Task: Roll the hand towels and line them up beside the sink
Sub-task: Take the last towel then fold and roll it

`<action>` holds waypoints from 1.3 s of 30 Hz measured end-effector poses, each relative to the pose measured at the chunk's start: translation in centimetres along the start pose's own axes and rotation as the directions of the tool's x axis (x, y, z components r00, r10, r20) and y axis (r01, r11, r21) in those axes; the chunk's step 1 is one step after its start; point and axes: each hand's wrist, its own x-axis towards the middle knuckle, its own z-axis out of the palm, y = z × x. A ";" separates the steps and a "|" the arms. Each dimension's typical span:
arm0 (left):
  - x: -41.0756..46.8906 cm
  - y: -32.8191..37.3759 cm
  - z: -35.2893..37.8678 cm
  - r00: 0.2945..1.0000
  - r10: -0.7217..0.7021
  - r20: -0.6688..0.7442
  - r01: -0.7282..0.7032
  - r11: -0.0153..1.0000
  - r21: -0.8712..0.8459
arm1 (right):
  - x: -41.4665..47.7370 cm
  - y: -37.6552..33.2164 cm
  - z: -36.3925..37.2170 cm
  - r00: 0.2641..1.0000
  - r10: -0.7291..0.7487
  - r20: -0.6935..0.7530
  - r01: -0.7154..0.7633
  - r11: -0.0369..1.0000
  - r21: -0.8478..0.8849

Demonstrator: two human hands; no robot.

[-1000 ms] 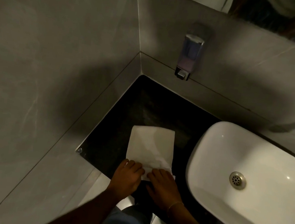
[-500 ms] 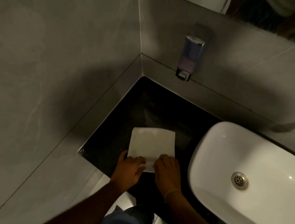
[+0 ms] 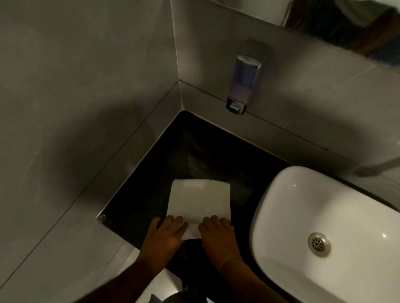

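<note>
towel (image 3: 199, 200) lies on the surface (image 3: 194, 150), sink (image 3: 336, 216) to its right, soap dispenser (image 3: 243, 81) on the wall behind, 2 hands on its near edge

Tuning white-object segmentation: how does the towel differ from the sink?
The towel lies flat, matte and straight-edged; the sink is a glossy, rounded basin. The towel is plain; the sink has a metal drain. The left hand and right hand rest on the towel's near edge; the sink is untouched. Both are white and sit on the dark counter.
</note>
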 end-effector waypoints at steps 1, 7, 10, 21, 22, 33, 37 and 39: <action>0.4 0.1 -0.4 1.000 0.001 0.015 -0.001 1.000 0.004 | 0.1 -0.1 -0.1 0.999 0.037 0.023 -0.037 0.999 0.023; 1.2 0.9 -0.7 0.999 -0.009 0.052 0.015 0.991 -0.133 | 0.0 2.4 -1.4 0.986 0.095 0.134 -0.128 0.957 0.260; -0.3 0.9 -0.3 0.998 -0.030 0.050 0.042 0.968 -0.247 | -0.9 2.1 -1.6 0.988 0.084 0.130 -0.128 0.917 0.379; 1.3 0.5 -1.7 0.979 -0.198 -0.047 0.192 0.975 -0.116 | -2.2 0.4 0.4 0.999 -0.034 -0.017 0.035 0.999 0.024; 1.6 0.4 -1.9 0.978 -0.201 -0.047 0.196 0.976 -0.091 | -1.9 0.5 0.4 0.999 -0.036 0.013 0.036 0.999 0.007; 2.9 -1.0 -1.2 0.987 0.017 -0.158 -0.029 0.997 -0.073 | 0.5 -0.4 -0.3 0.992 0.123 0.029 -0.124 0.991 0.051; 5.3 -2.9 -2.2 0.949 -0.005 -0.315 -0.054 0.982 -0.178 | 1.6 -0.4 -1.5 0.981 0.182 -0.069 -0.172 0.976 0.133; 6.5 -3.6 -2.7 0.964 -0.003 -0.265 -0.035 0.990 -0.136 | 1.9 0.0 -1.5 0.982 0.157 -0.100 -0.141 0.978 0.152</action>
